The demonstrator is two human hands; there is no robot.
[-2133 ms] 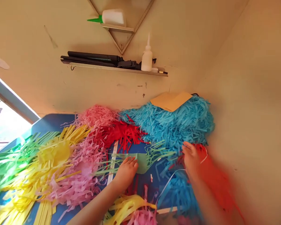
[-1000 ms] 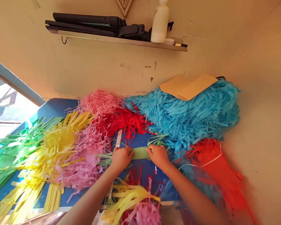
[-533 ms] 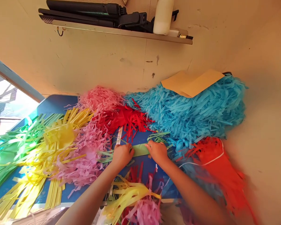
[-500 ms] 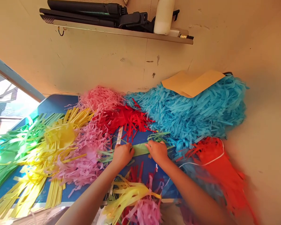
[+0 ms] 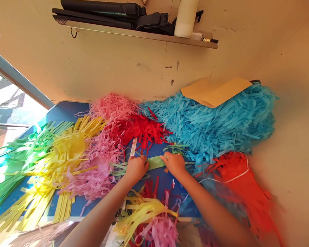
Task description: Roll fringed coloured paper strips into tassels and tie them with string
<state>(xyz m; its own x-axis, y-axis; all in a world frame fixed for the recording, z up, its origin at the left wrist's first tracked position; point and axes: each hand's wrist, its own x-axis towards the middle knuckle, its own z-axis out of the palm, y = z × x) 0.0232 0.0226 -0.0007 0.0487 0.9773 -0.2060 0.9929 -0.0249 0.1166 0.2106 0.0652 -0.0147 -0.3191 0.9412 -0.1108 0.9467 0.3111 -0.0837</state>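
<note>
A light green tissue-paper strip with fringed ends (image 5: 155,163) stretches between my two hands above the blue table (image 5: 158,150). My left hand (image 5: 137,168) is closed on its left part, and green fringe spreads out beyond the fist. At the other end, my right hand (image 5: 174,163) pinches the strip, thumb toward the middle. Red fringed paper (image 5: 141,128) lies just behind the hands. Nearer to me, between my forearms, is a bunch of yellow fringe (image 5: 146,212) with pink fringe (image 5: 161,230) beside it.
Leftward lie pink-purple (image 5: 100,168), yellow (image 5: 69,147) and green (image 5: 38,147) fringe piles. A big blue fringe heap (image 5: 211,127) bears a tan paper sheet (image 5: 216,92). Red paper with white string (image 5: 247,192) hangs at right. A wall shelf (image 5: 141,34) holds black items and a white bottle (image 5: 186,19).
The whole view has shifted slightly, with the scene a little further right in the picture. Both hands keep their hold on the green strip, nearly unmoved.
</note>
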